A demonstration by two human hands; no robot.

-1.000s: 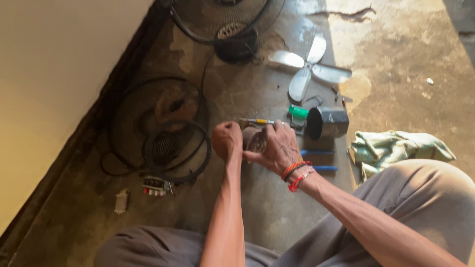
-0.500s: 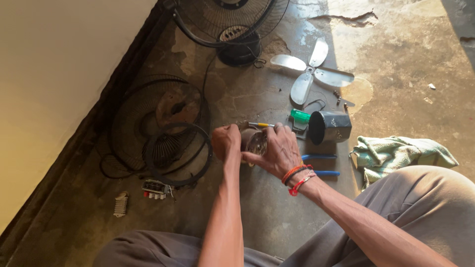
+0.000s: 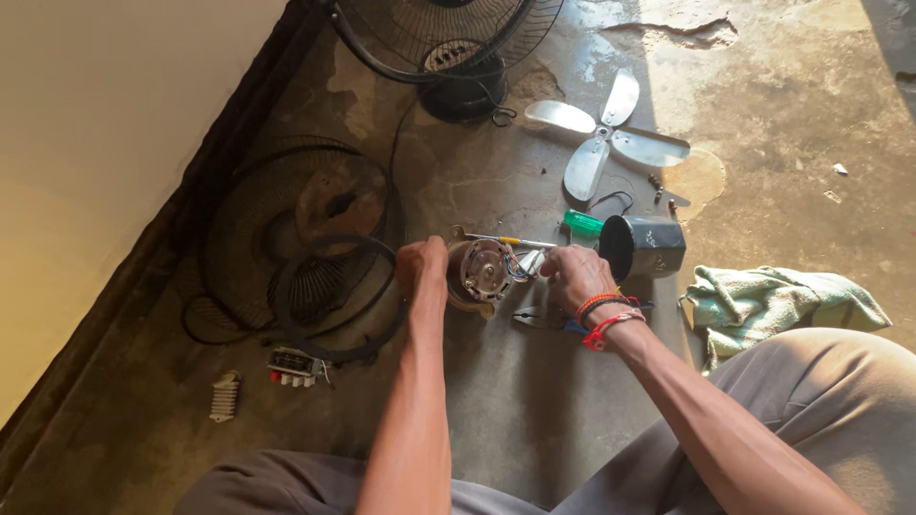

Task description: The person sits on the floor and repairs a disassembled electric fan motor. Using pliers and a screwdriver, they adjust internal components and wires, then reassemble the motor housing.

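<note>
On the stained concrete floor (image 3: 534,420), my left hand (image 3: 421,270) stays clamped on the round copper-wound fan motor (image 3: 480,273) while my right hand (image 3: 575,277), lately shifted rightward, pinches its wires.

— What's the room like from where I'm watching?

— I see a bare concrete floor (image 3: 534,420), stained and patchy, with a cracked, chipped spot (image 3: 668,29) near the top.

— And the wall?

— A plain cream wall (image 3: 105,162) runs down the left, with a dark strip (image 3: 143,277) where it meets the floor.

— Light?

— Sunlight falls across the upper right of the floor; the lower part lies in shade.
</note>
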